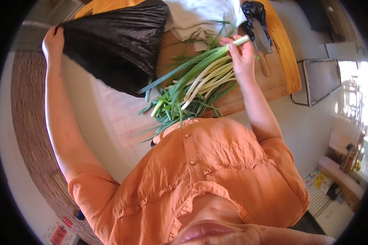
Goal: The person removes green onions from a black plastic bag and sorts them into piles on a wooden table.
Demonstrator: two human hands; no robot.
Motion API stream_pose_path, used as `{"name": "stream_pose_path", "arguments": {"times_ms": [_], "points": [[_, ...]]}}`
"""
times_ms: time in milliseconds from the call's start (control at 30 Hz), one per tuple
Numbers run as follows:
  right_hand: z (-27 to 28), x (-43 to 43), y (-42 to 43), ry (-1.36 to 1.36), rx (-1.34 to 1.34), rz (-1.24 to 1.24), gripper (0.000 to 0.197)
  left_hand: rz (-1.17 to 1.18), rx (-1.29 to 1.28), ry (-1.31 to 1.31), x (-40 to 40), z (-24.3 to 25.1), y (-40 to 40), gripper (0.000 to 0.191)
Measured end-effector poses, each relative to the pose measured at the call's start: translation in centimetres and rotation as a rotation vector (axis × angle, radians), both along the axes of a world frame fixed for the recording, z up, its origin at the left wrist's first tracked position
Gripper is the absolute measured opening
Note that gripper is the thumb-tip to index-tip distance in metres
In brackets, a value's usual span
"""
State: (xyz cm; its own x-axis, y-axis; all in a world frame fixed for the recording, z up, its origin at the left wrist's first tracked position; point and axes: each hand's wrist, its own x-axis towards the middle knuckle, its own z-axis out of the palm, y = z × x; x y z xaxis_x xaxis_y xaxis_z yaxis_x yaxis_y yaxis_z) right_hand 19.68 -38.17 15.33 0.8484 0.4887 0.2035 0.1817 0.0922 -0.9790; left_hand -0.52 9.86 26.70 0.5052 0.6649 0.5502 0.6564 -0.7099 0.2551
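Out to the left, my left hand grips the corner of a black plastic bag, which is stretched towards the middle of the table. My right hand pinches the pale end of a long green onion, whose leaves slant down to the bag's edge. Beneath it lies a pile of green onions with pale stalks and tangled green leaves, close to my orange shirt. Right of my right hand, a cleaver with a wooden handle rests on the table, its blade partly under a small black plastic bag.
The wooden table has a curved, bright edge. White cloth-like material lies at its far side. A framed grey mesh or fabric object stands right of the table. A shelf with various items is farther down on the right.
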Motion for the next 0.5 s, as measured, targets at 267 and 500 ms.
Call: {"name": "stream_pose_path", "arguments": {"times_ms": [267, 500], "points": [[3.8, -3.4, 5.9, -0.936, -0.258, -0.039, 0.057, -0.163, 0.012, 0.035, -0.4, 3.7, -9.8, 0.024], [1.9, -6.6, 20.3, -1.163, -0.498, 0.109, 0.027, -0.373, 0.346, -0.109, 1.8, 6.0, -14.3, 0.014]]}}
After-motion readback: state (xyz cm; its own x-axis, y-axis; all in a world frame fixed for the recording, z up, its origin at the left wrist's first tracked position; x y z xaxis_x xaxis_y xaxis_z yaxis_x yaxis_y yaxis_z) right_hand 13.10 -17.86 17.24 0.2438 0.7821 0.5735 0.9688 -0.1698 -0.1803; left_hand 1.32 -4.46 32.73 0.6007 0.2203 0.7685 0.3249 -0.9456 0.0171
